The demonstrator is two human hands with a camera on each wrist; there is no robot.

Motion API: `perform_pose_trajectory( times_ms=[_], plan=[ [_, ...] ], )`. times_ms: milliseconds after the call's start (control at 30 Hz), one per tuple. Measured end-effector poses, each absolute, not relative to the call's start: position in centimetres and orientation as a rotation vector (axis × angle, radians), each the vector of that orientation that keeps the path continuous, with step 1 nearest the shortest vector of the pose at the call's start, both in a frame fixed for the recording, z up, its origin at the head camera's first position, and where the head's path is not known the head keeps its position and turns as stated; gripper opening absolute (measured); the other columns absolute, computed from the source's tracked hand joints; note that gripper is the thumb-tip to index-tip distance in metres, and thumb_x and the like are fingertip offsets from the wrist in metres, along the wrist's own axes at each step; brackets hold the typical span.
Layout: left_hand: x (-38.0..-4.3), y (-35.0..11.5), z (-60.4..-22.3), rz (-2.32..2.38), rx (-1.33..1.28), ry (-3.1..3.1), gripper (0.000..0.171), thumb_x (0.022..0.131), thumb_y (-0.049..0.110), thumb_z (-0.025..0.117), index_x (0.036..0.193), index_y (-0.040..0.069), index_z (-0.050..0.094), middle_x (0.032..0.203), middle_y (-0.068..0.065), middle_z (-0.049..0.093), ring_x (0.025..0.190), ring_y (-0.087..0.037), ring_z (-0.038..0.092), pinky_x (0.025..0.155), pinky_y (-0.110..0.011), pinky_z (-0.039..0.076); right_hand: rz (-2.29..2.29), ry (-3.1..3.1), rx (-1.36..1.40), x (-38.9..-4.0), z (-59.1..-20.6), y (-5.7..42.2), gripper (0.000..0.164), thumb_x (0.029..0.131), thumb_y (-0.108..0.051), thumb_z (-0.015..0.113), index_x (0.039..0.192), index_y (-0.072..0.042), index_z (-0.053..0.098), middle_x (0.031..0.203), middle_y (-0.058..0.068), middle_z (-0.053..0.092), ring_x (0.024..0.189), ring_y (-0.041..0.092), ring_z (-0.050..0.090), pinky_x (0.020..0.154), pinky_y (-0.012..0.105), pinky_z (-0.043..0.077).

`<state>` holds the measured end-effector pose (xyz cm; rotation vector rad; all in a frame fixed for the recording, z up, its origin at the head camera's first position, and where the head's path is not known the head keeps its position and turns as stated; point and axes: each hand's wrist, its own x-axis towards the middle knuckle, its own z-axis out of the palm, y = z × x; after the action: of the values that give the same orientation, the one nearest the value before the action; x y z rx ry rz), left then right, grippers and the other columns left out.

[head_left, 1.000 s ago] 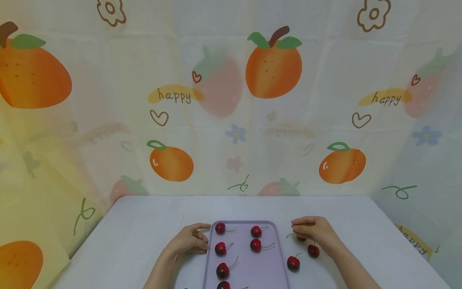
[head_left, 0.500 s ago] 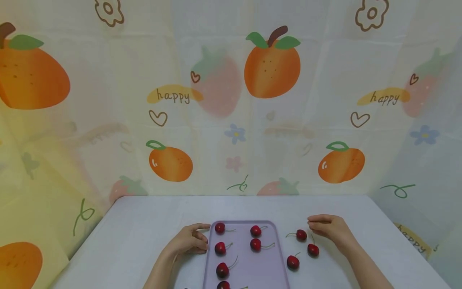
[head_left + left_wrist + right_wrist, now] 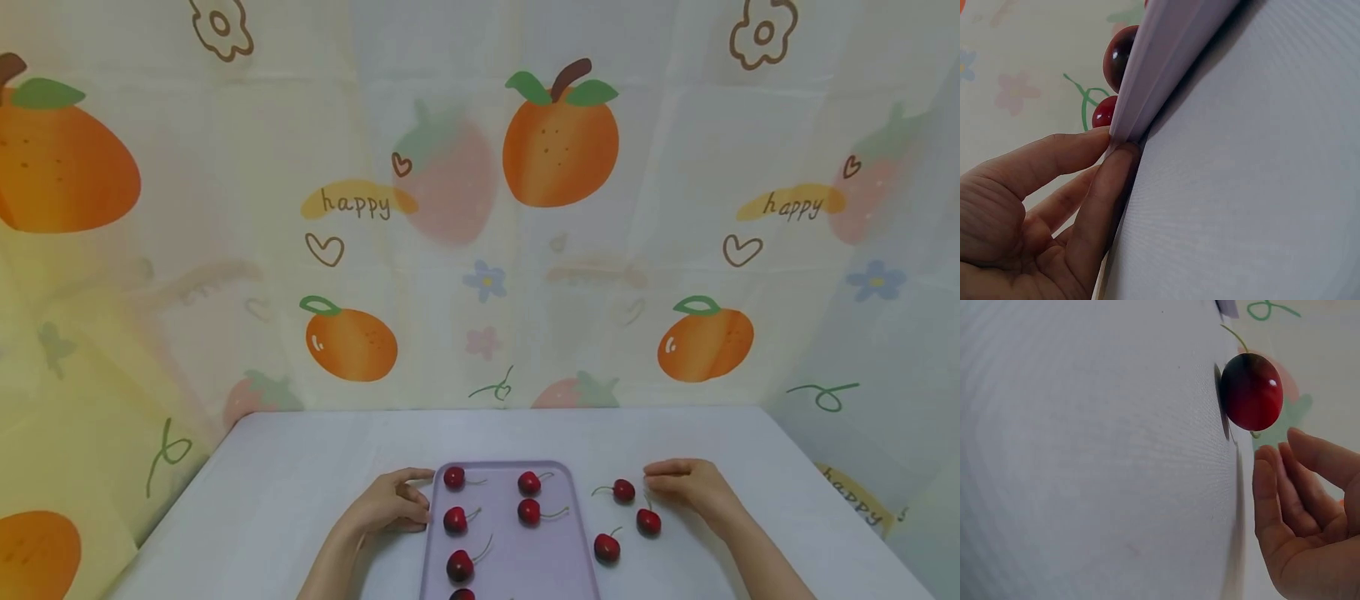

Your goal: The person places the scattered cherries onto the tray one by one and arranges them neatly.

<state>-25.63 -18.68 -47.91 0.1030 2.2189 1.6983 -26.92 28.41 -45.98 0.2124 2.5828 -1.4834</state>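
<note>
My left hand (image 3: 386, 502) rests against the left side of a light purple tray (image 3: 555, 567). In the left wrist view, its index finger and thumb touch the tray's outer wall (image 3: 1166, 62). Several dark red cherries with stems lie in the tray: a left column, with one cherry (image 3: 460, 566) low in it, and two at the right, one (image 3: 529, 512) nearer. My right hand (image 3: 697, 492) hovers right of three loose cherries, fingers bent loosely, holding nothing. These are an upper cherry (image 3: 624, 492), a middle one (image 3: 648, 522) and a lower one (image 3: 607, 548).
Everything stands on a white table (image 3: 337, 442). A fruit-printed cloth (image 3: 480, 333) hangs behind it and along both sides. The tray's near end is cut off by the frame's bottom edge.
My right hand has moved right, off the upper loose cherry, which now shows fully. My left hand stays against the tray, and the cherries stay in place.
</note>
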Motion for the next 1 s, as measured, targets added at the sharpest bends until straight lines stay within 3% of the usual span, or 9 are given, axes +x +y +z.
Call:
perform_pose_trajectory(
  times_ms=[400,1000],
  plan=[
    [-25.59,-18.63,-47.95,1.692,0.092,2.235,0.072,0.076,0.000,0.077,0.141,-0.007,0.046,0.083,-0.004,0.062,0.070,-0.012,0.065,0.068,-0.031,0.063,-1.526,2.483,0.136,-26.61,-46.52,28.55,0.037,0.086,-0.021,0.074,0.113,0.005,0.071,0.101,0.006,0.076,0.085,0.011,0.067,0.078,0.024,0.062],
    [-25.68,-18.70,-48.08,1.682,0.072,2.236,0.071,0.076,0.000,0.077,0.141,-0.006,0.047,0.083,-0.004,0.062,0.070,-0.012,0.065,0.069,-0.032,0.064,-1.471,2.496,0.135,-26.77,-46.74,28.34,0.031,0.086,-0.018,0.074,0.110,0.003,0.072,0.100,0.005,0.075,0.083,0.012,0.067,0.081,0.027,0.062]
  ],
)
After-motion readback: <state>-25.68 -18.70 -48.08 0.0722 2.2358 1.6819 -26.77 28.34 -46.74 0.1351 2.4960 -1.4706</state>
